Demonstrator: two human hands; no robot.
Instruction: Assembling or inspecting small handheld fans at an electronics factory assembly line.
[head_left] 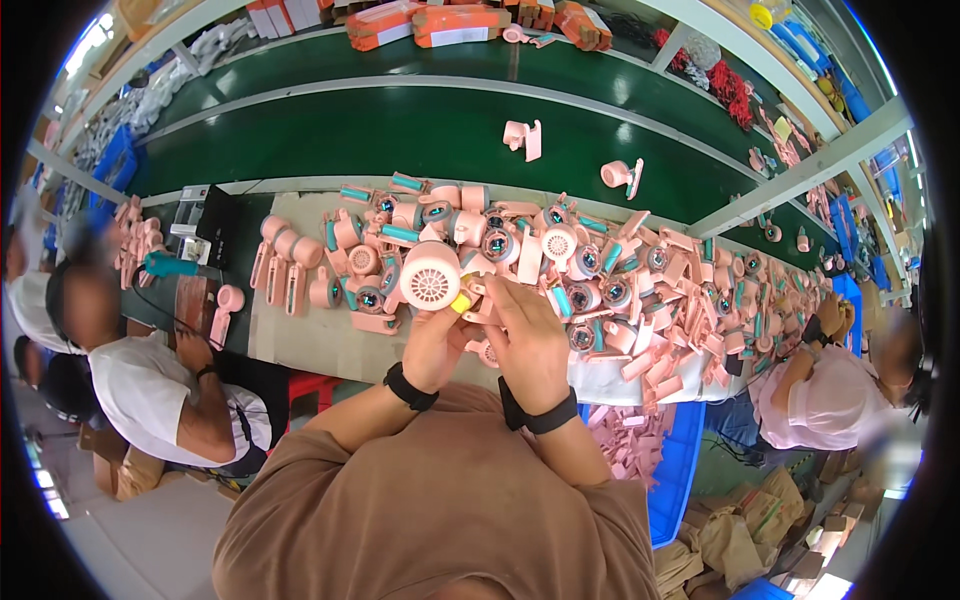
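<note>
A pink handheld fan (pixel 432 276) with a round slotted grille is in front of my chest, over the near edge of the table. My left hand (pixel 432 348) is closed round its lower part, with a small yellow spot beside the fingertips. From the other side my right hand (pixel 532 338) presses its fingers against the fan's handle, which the fingers mostly hide. Around both hands lies a heap of pink fan parts (pixel 558 243), some showing dark round motors and teal cylinders (pixel 400 232).
Several assembled pink fans (pixel 291 262) stand in a row at left, near a teal power tool (pixel 170 265). Behind the table runs a green conveyor (pixel 420 130) carrying two fan parts. A blue bin (pixel 684 450) of pink pieces stands below right. People sit at both sides.
</note>
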